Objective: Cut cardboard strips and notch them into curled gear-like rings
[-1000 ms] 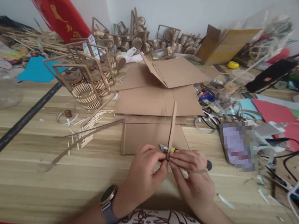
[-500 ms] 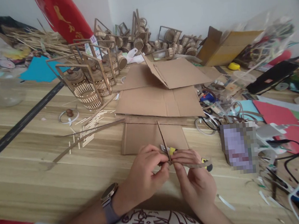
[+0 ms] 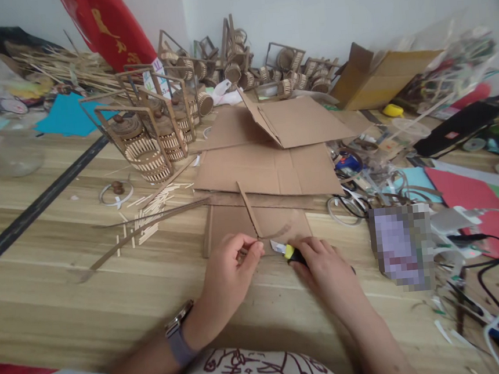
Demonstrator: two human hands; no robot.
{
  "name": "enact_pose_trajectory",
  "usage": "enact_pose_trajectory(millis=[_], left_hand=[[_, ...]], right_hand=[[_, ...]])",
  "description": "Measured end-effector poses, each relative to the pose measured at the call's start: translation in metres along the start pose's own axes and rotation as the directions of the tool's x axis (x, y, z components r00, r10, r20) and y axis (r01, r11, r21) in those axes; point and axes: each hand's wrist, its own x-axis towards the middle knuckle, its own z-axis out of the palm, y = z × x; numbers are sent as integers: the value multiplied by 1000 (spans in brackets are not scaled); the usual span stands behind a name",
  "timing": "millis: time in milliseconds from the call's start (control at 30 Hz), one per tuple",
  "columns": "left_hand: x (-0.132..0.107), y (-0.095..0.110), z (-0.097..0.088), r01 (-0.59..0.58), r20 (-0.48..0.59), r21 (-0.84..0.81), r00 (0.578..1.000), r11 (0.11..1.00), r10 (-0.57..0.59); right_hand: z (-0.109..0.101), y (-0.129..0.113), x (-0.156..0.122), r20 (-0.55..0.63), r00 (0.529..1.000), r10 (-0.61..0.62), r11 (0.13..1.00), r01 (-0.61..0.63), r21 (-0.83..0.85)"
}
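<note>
My left hand (image 3: pixel 234 264) pinches a thin brown strip (image 3: pixel 248 209) near its lower end, and the strip leans up and away over the cardboard. From the pinch a second length of the strip runs to the right, blurred. My right hand (image 3: pixel 326 262) is wrapped round a yellow and black utility knife (image 3: pixel 290 252). Its blade is out and points left toward the strip. Under both lies a piece of cardboard (image 3: pixel 227 227), with a larger cardboard sheet (image 3: pixel 230 171) behind it.
Small woven baskets with tall handles (image 3: pixel 146 155) stand at the back left. Thin pale sticks (image 3: pixel 151 219) and a long brown strip (image 3: pixel 127 237) lie on the left. A black bar (image 3: pixel 41 199) crosses the table. Cables (image 3: pixel 492 259) and red paper (image 3: pixel 474 208) crowd the right.
My right hand has let go of the strip and taken hold of the utility knife, moving right. My left hand has shifted slightly left with the strip, which now leans further left.
</note>
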Motion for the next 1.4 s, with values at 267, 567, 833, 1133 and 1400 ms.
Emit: enact_pose_trajectory(millis=[267, 567, 833, 1133, 1400], left_hand=[[5, -10, 0, -177, -59, 275, 978, 945, 201], [0, -10, 6, -250, 45, 392, 966, 885, 253], [-1, -12, 9, -278, 73, 406, 959, 870, 272], [-1, -11, 9, -327, 83, 435, 942, 839, 325], [-4, -10, 10, -332, 7, 334, 937, 882, 350]], right_hand=[[-40, -27, 12, 17, 993, -120, 868, 96, 487], [-41, -34, 14, 17, 995, -96, 839, 72, 539], [-41, -36, 15, 30, 996, -82, 843, 53, 536], [-43, -36, 16, 148, 988, -54, 823, -40, 566], [-47, -37, 18, 73, 994, -79, 799, 20, 601]])
